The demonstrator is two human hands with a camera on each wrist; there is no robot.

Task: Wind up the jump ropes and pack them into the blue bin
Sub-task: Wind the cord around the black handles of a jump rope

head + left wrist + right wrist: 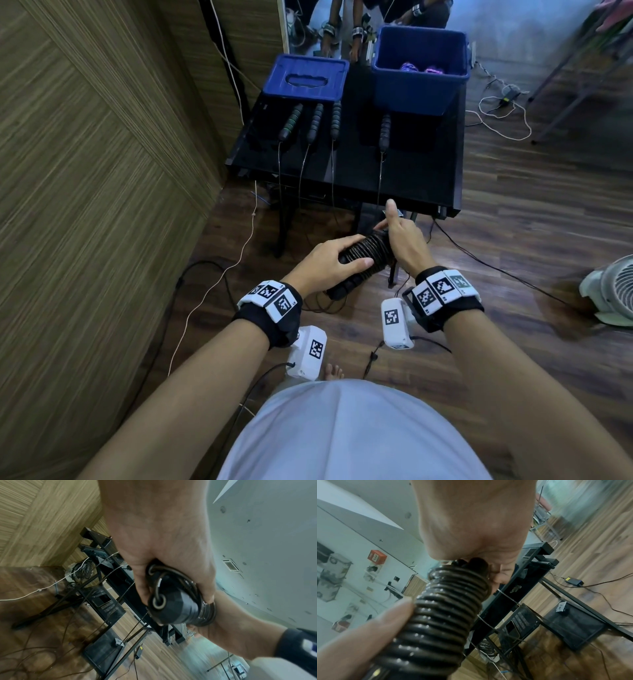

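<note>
- Head view: the left hand (329, 262) wraps its fingers around the wound jump rope (366, 251), which is coiled tightly round its own handles. The bundle's long axis runs from lower left to upper right, in front of the body and short of the tabletop (404, 185). The right hand (399, 236) closes on the bundle's far upper end, thumb raised. The blue bin (419, 90) stands at the far right of the tabletop, ahead of the right hand, so that hand is judged the nearer for packing. Four more rope handles (315, 123) lie on the tabletop, their cords hanging over its near edge; the blue lid (306, 77) lies behind the left three.
- Left wrist view: the left grip holds both handle ends (164, 601), a short cord loop joining them.
- Right wrist view: the right grip curls over the top of the coil (447, 601); the left thumb presses on the windings.
</note>
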